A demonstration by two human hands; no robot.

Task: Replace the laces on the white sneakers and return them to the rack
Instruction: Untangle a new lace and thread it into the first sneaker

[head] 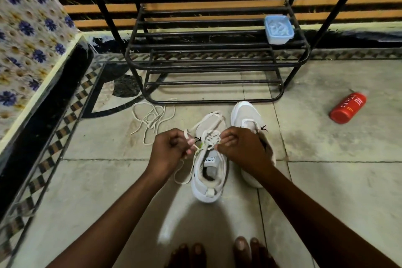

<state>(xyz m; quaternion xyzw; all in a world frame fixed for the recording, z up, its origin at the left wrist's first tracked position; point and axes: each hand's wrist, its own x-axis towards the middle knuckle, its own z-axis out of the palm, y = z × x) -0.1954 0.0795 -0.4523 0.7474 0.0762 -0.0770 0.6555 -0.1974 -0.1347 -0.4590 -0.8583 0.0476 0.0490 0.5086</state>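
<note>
Rack (pixel 217 65) stands dead ahead and holds no shoes, so the return step is not done. 2 white sneakers sit on the floor just in front of it, heels toward the person, which puts the eyelets within reach of both hands. Left sneaker (pixel 208 183) is the one being laced. Right sneaker (pixel 244 113) sits just beside it, partly under the wrist. Loose lace (pixel 152 119) lies to the left, likely a removed one. Both arms reach forward, wrists low. Left hand (pixel 169 150) pinches 1 run of the working lace (pixel 211 138). Right hand (pixel 241 148) pinches it at the upper eyelets. Looks like the hands are pulling apart to snug it.
</note>
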